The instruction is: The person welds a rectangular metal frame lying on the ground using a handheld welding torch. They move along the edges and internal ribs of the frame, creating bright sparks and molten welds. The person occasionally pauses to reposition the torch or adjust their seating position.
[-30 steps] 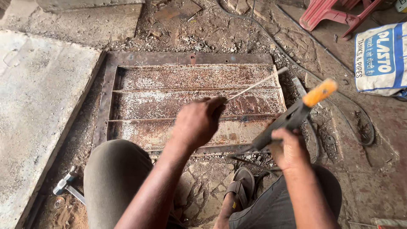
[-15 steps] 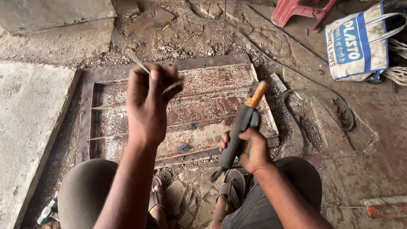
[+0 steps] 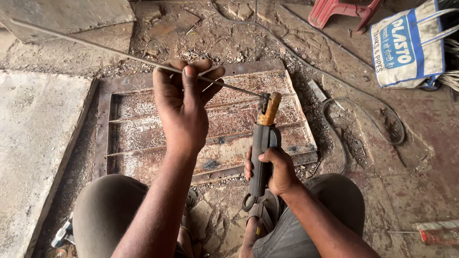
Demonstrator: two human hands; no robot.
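Observation:
My left hand (image 3: 182,106) pinches a long thin welding rod (image 3: 100,47) that runs from the upper left down to the jaws of an electrode holder (image 3: 264,143). My right hand (image 3: 276,168) grips the dark handle of that holder, which stands upright with its orange-tipped jaw at the top. The rod's right end sits at the holder's jaws. Below both hands lies a rusty metal frame (image 3: 101,125) with crossbars, flat on the ground. My knees show at the bottom of the view.
A concrete slab (image 3: 33,143) lies left of the frame. A black cable (image 3: 363,102) loops on the dirt at right. A white and blue bag (image 3: 406,45) and a red plastic stool (image 3: 342,8) sit at top right. A packet of rods (image 3: 437,232) lies bottom right.
My left hand lifted the rod off the frame and brought its end to the holder's jaws. My right hand turned the holder upright and drew it nearer.

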